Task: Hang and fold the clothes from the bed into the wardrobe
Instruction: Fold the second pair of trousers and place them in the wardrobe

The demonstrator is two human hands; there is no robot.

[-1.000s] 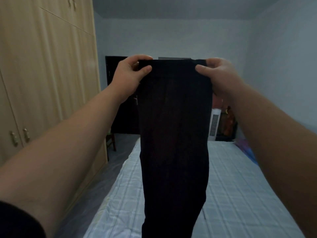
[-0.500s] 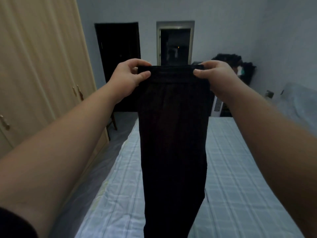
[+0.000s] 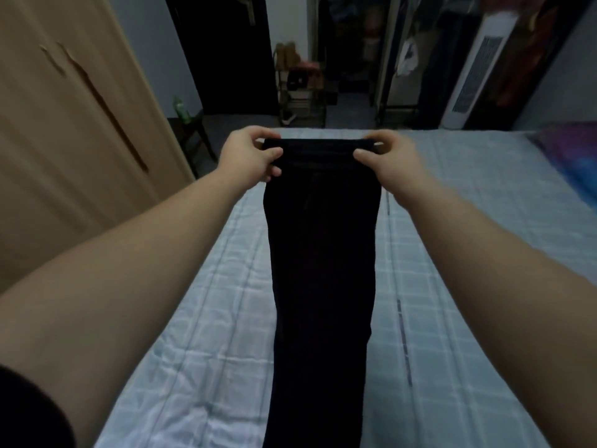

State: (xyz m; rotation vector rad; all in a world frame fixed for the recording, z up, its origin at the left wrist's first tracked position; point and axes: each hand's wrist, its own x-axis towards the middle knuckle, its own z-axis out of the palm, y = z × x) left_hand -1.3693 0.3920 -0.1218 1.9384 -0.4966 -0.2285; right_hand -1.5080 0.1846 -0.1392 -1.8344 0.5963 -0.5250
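A pair of black trousers (image 3: 321, 253), folded lengthwise, stretches down the middle of the bed (image 3: 452, 286). My left hand (image 3: 252, 156) pinches the left corner of the waistband and my right hand (image 3: 387, 160) pinches the right corner. The waistband is held out over the far part of the bed, and the legs run toward me and out of the bottom of the view. The wooden wardrobe (image 3: 64, 124) stands on the left with its doors closed.
A pale checked cover lies on the bed. A purple-blue cloth (image 3: 571, 160) sits at the right edge. Past the foot of the bed are a dark door, an open doorway with a shoe rack (image 3: 300, 92), a white tower fan (image 3: 471, 76) and a small stool with a green bottle (image 3: 181, 109).
My hands have lowered the trousers from chest height down toward the bed. The view has tilted downward, so more of the bed and floor shows.
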